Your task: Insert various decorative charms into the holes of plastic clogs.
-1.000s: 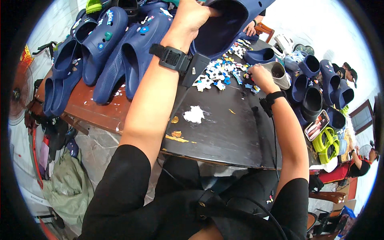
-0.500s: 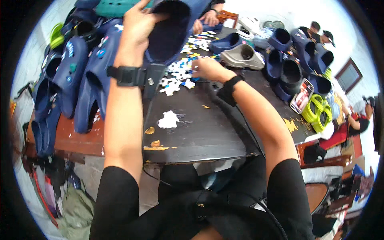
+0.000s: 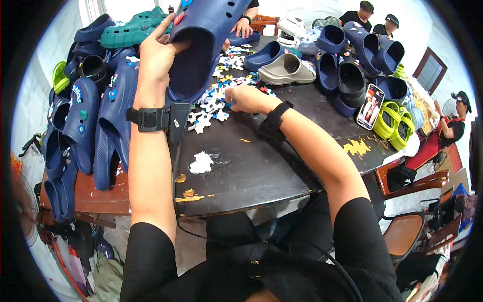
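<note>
A navy blue clog (image 3: 193, 65) is raised over the table, with my left hand (image 3: 155, 60) shut on its side. On its upper I see a red charm and a blue one, and several vent holes. Beneath it spreads a pile of small shoe charms (image 3: 204, 117), mostly white, with blue, yellow and red ones among them. My right hand (image 3: 247, 99) reaches to the right side of this pile. Its fingers are pinched together, and whatever is between them is too small to make out. Black straps circle both my wrists.
Navy clogs with charms (image 3: 83, 118) crowd the left, below a green clog (image 3: 133, 30). A grey clog (image 3: 287, 70), more dark clogs, a phone (image 3: 371, 106) and lime green sandals (image 3: 395, 126) stand right. Across the table is another person's hand (image 3: 242, 27).
The view has shifted, so the table sits lower and more to the left. My left hand still holds the clog; my right hand stays at the charm pile, its fingers pinched.
</note>
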The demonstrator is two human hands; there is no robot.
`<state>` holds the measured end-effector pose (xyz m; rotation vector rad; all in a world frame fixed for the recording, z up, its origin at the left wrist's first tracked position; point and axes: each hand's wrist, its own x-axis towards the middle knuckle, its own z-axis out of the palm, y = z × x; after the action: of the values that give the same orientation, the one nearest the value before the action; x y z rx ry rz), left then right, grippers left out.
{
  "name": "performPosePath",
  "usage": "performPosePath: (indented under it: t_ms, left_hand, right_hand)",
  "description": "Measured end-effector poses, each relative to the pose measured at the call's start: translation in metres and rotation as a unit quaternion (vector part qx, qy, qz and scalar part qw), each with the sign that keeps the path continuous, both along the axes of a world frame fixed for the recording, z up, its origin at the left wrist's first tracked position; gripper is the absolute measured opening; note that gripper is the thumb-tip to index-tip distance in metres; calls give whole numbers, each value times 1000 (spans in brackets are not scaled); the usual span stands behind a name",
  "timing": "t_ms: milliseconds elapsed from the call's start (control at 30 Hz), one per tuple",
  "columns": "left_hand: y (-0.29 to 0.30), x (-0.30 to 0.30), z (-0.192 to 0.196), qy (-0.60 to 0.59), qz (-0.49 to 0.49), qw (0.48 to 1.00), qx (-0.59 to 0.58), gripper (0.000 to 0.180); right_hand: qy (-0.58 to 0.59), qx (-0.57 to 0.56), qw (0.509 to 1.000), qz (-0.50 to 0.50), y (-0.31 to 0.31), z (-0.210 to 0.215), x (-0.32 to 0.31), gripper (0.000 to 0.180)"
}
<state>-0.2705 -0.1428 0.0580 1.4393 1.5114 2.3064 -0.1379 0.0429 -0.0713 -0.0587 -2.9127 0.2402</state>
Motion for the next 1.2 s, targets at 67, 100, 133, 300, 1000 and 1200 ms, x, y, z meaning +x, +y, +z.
performPosePath:
  t_ms: [67,100,133,300,1000,1200]
  left_hand:
    - [2,5,-2,-3,14,999,-34,77]
    - [4,8,-4,-1,13,999,-41,76]
    - [7,11,-6,1,8,999,-38,76]
    - [21,24,-20,27,-20,995,-95,77]
    - [5,58,-81,81,90,974,-190,83]
    - [0,69,-78,85,82,972,-203,83]
  right_hand:
    - [10,-24,1000,-15,1,0,7,21]
    - [38,-26,999,12,3,1,13,21]
    - [62,-35,997,15,6,3,21,20]
    - [178,-87,980,-5,18,13,67,20]
    - [309,-601,735,50,-18,23,102,15]
    - [338,-608,717,53,-17,20,99,17]
